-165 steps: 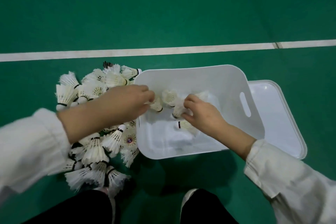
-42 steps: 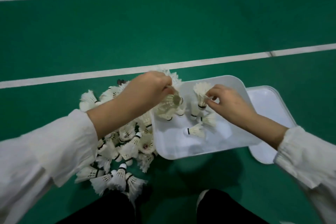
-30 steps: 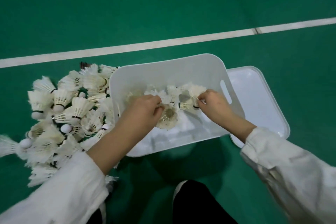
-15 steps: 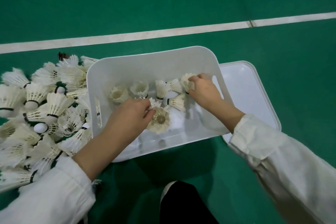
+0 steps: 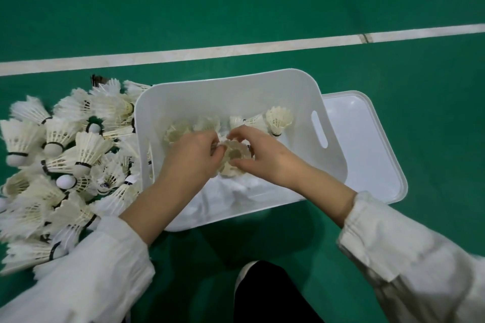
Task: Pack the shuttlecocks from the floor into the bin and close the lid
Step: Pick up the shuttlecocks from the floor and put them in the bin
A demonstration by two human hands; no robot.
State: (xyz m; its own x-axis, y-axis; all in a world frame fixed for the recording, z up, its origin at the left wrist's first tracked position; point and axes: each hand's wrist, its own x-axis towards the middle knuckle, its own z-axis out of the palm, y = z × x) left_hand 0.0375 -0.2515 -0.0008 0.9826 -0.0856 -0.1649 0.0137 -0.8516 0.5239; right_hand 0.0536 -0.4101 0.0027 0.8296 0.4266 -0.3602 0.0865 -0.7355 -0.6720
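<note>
A white plastic bin (image 5: pixel 236 86) stands open on the green court floor. Several shuttlecocks stand in a row along its far wall, one at the right end (image 5: pixel 279 120). Both hands are inside the bin. My left hand (image 5: pixel 193 160) and my right hand (image 5: pixel 262 155) meet around one shuttlecock (image 5: pixel 235 156) that faces feathers-up, fingers of each pinching its rim. A big pile of white feather shuttlecocks (image 5: pixel 63 162) lies on the floor left of the bin. The white lid (image 5: pixel 367 144) lies flat to the right, partly under the bin.
A white court line (image 5: pixel 236 50) crosses the floor beyond the bin. My dark trouser leg and shoe (image 5: pixel 262 294) are just in front of the bin. White sleeves cover both forearms.
My right hand has come left from the shuttlecock at the row's right end to the one in my left hand. Both hands now hold that shuttlecock in mid-bin.
</note>
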